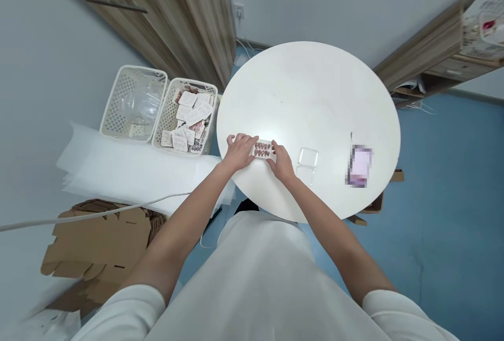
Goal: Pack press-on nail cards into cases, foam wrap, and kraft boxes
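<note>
The small white card [262, 150] is between the person's two hands, over the near left part of the round white surface [307, 89]. It has two rows of shiny, pinkish-brown pieces on it. The left hand [239, 152] holds the card's left end, with the fingers a little apart and bent around it. The right hand [282, 162] has hold of the right end, finger at the top and thumb at the bottom. The hands cover both ends of the card, and I cannot tell if it touches the surface. To the right of the card is a clear box [308, 157], lying open; its near half is very hard to see. Farther right of the card is a purple thing [360, 166], all blurry squares. Well to the left of the card is a basket full of cards [168, 115], piled so the bottom ones are hidden. Beyond it, farther left of the card, is another basket [144, 68] with clear, see-through stuff that I cannot make out.
</note>
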Demonstrator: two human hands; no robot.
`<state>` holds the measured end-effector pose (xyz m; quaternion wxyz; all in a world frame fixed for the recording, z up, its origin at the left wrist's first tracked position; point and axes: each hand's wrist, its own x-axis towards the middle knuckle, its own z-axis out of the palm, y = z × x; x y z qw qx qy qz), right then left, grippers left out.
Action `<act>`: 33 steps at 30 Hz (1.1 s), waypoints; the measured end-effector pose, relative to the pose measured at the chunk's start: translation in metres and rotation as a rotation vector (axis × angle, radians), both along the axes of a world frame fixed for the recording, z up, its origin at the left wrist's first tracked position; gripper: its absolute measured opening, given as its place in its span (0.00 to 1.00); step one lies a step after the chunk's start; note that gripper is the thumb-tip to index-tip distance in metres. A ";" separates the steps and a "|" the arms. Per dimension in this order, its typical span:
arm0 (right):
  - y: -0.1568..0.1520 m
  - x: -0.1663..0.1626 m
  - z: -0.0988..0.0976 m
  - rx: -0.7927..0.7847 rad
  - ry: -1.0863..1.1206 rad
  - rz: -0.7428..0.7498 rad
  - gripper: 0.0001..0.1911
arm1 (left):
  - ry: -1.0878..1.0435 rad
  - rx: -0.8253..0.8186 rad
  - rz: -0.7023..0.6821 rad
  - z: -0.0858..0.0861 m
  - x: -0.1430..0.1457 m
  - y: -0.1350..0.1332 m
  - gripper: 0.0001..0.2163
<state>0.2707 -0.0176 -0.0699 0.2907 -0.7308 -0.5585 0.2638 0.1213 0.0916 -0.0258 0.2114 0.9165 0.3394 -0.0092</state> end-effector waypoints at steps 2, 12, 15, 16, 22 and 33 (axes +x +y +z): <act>-0.031 0.013 0.002 0.020 0.008 -0.039 0.33 | -0.016 0.013 -0.047 0.003 0.014 -0.025 0.27; -0.145 0.079 -0.005 -0.072 0.018 -0.121 0.31 | 0.024 -0.091 -0.168 -0.014 0.083 -0.120 0.26; -0.155 0.094 -0.011 -0.111 -0.009 -0.093 0.31 | 0.039 -0.104 -0.164 -0.024 0.097 -0.130 0.25; -0.156 0.099 -0.013 -0.124 -0.019 -0.087 0.31 | 0.046 -0.105 -0.157 -0.028 0.101 -0.131 0.25; -0.145 0.114 -0.024 -0.217 -0.037 -0.061 0.31 | 0.124 -0.098 -0.100 -0.042 0.115 -0.129 0.26; -0.135 0.117 -0.029 -0.291 -0.082 -0.033 0.31 | 0.180 -0.123 -0.087 -0.048 0.117 -0.125 0.26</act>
